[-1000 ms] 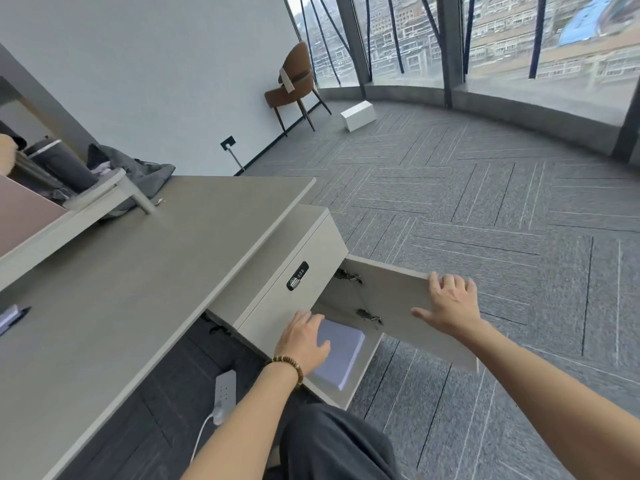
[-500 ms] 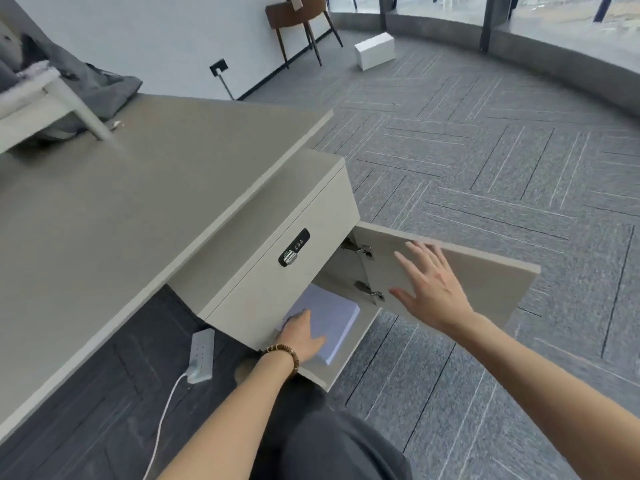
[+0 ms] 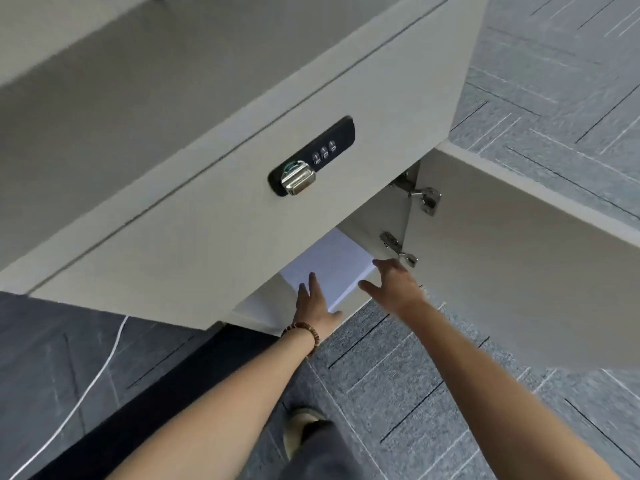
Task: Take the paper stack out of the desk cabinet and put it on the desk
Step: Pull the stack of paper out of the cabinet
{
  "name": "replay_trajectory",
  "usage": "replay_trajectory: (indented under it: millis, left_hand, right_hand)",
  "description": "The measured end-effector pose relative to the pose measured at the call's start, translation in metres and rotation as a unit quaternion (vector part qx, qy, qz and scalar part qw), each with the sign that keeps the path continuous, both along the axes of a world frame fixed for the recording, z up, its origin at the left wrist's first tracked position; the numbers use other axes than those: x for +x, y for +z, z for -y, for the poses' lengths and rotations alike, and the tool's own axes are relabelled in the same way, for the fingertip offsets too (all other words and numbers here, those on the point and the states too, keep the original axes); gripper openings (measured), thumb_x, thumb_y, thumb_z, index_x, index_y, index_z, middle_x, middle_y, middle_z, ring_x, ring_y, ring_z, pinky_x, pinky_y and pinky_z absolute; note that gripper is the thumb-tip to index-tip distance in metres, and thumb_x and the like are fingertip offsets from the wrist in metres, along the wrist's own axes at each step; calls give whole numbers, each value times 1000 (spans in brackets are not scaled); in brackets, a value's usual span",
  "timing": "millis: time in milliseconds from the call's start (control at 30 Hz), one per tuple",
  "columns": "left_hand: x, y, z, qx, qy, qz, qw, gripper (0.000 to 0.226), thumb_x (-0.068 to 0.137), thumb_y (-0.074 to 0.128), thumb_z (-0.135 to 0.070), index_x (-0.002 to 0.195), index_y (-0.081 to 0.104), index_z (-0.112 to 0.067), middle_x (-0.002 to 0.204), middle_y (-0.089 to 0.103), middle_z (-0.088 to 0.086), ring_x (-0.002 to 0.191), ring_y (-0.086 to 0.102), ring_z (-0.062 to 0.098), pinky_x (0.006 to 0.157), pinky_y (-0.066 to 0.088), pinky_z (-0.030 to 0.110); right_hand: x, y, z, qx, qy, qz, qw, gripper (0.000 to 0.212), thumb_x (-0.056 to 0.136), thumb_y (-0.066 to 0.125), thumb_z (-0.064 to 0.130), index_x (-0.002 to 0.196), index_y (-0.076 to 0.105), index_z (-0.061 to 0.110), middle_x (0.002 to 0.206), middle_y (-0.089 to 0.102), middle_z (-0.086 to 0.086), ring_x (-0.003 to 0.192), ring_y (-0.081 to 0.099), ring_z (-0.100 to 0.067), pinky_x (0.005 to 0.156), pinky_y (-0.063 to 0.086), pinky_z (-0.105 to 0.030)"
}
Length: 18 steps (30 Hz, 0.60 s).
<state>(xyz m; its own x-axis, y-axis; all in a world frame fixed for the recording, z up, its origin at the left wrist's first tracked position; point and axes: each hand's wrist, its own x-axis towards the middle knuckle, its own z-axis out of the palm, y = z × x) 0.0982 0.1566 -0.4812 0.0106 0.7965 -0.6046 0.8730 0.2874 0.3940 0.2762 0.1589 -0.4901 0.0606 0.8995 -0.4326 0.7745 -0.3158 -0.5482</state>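
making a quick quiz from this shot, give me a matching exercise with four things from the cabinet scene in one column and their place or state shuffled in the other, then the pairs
Things:
1. paper stack
2. cabinet door
3. combination lock
4. left hand

Places or states:
A. swung open to the right on metal hinges
B. lying flat inside the open cabinet compartment
C. fingers resting flat on top of the white sheets, beaded bracelet at the wrist
D. set into the drawer front above the compartment

Pairs: 1-B, 2-A, 3-D, 4-C
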Motion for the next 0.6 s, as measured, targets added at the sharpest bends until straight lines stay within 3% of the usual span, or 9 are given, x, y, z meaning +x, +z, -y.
replay_trajectory:
  millis: [200,433,600]
  left_hand:
    - [8,-48,-14,-32,162,41,985,111,85,72,-25,156,-12,-17,163,10,18,147,27,32,116,33,40]
    - [10,-89,-36,-74,310,59,946,108,84,74,-23,156,-7,-13,162,17,17,144,34,34,112,36,41]
    - [11,-107,-41,-58,346,52,935,107,81,74,-22,156,-2,-12,159,22,19,142,37,34,111,38,42]
  right_hand:
    - [-1,-60,-34,-43,-16,-17,999,79,90,60,48,152,26,11,151,32,-18,138,37,-38,113,36,-49]
    - [0,-103,-71,-42,-19,-23,999,71,94,58,36,151,25,9,153,30,-22,141,31,-41,114,31,-49]
    - [-2,-120,-88,-45,-17,13,999,64,94,56,38,145,31,6,146,37,-26,136,36,-39,108,35,-45]
